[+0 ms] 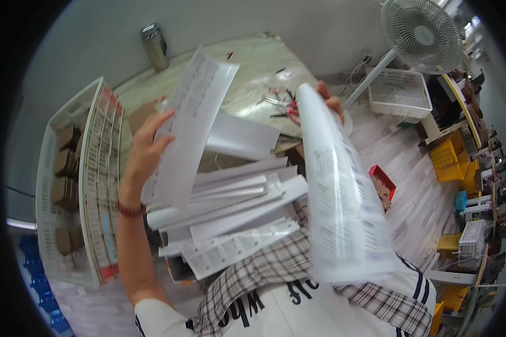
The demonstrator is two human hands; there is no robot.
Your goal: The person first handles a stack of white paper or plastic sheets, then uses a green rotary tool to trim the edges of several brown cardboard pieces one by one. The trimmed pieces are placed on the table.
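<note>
My left hand [147,147] grips the left edge of a long white printed sheet [195,112], which stands up at a slant over the table. Only the fingers of my right hand [330,102] show, behind the top of a glossy, curled sheet [343,191] with faint print. That sheet hangs down in front of my right side, its lower end blurred. Between the two sheets, a loose pile of white sheets [230,196] lies near my lap, some curled and overlapping. A printed strip [239,247] rests at its near side, and another glossy sheet [244,135] lies behind.
Left stands a white plastic crate [81,224] with brown cardboard pieces [67,163]. On the worktable [253,62] are a metal flask [154,48] and red-handled pliers [292,112]. A fan [421,36], a white basket [399,92] and a red tray [382,182] are at the right.
</note>
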